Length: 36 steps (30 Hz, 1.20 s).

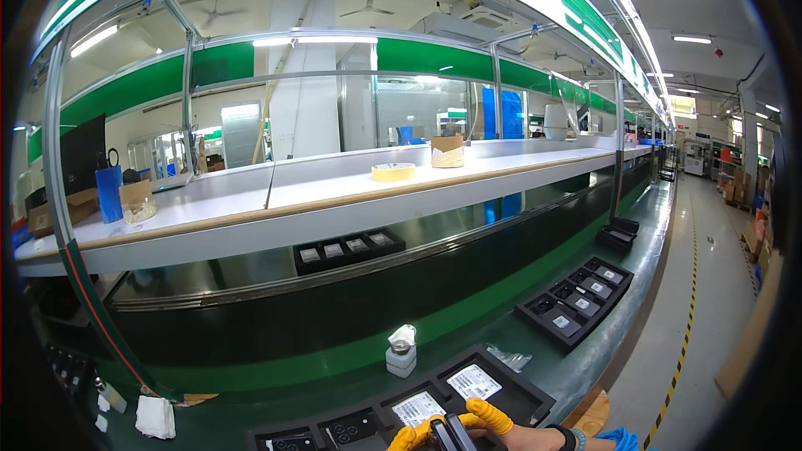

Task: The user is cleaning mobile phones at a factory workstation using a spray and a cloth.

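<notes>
At the bottom edge both hands meet, their fingers in yellow finger cots. My left hand [406, 438] and my right hand [494, 419] close around two dark, slim phones [452, 434], held upright and seen nearly edge-on. How the grip is divided between the hands is partly cut off by the frame. Just beyond them lies a black compartment tray [520, 402] on the green bench. Its left compartments hold dark phones with camera bumps [349, 428]. White labelled sheets [474, 382] lie in compartments to the right.
A white pump bottle with tissue [401, 352] stands behind the tray, near a clear plastic bag [510, 358]. Another black tray [576, 302] sits farther right. White cloths [155, 418] lie at left beside a metal post [100, 317]. The upper shelf carries a tape roll [393, 172].
</notes>
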Each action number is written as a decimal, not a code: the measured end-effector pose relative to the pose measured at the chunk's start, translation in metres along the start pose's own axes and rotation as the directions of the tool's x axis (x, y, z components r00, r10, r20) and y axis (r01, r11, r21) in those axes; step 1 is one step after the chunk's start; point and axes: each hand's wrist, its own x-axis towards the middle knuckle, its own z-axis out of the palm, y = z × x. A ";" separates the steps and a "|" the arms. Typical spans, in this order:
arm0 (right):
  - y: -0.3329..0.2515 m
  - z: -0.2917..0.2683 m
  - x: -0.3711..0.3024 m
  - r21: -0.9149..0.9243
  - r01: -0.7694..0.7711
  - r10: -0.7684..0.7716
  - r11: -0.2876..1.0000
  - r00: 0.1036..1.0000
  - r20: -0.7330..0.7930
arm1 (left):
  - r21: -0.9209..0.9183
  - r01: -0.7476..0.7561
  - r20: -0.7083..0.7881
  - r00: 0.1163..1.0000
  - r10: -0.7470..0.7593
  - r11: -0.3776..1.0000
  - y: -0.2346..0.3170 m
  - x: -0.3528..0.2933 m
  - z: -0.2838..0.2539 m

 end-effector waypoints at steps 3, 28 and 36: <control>-0.003 0.002 0.000 0.038 -0.021 0.021 0.999 1.000 -0.012 | 0.027 -0.020 0.019 1.000 0.020 0.999 0.000 -0.003 -0.002; -0.003 -0.001 -0.002 0.165 0.002 0.010 0.986 0.997 -0.073 | 0.163 -0.066 -0.037 0.997 0.073 0.984 -0.002 -0.004 0.000; 0.022 -0.021 -0.016 -0.421 0.063 -0.022 0.905 0.995 0.102 | 0.357 -0.078 0.033 0.997 0.071 0.931 0.012 -0.005 -0.028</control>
